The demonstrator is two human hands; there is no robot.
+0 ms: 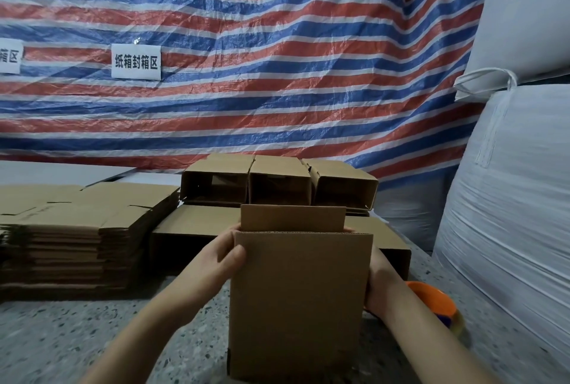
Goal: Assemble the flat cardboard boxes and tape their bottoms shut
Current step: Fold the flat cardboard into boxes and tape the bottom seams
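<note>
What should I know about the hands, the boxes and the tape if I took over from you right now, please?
Left hand: grips the left edge of the upright brown cardboard box on the speckled grey table, thumb on its near face.
Right hand: holds the box's right side; its fingers are hidden.
Orange tape dispenser: on the table right of the box, partly behind the right arm.
Done: three opened boxes lie on their sides at the back; whether they are taped cannot be seen.
Left: fold and tape this box, then work through the stack of flat cardboard blanks on the left.
</note>
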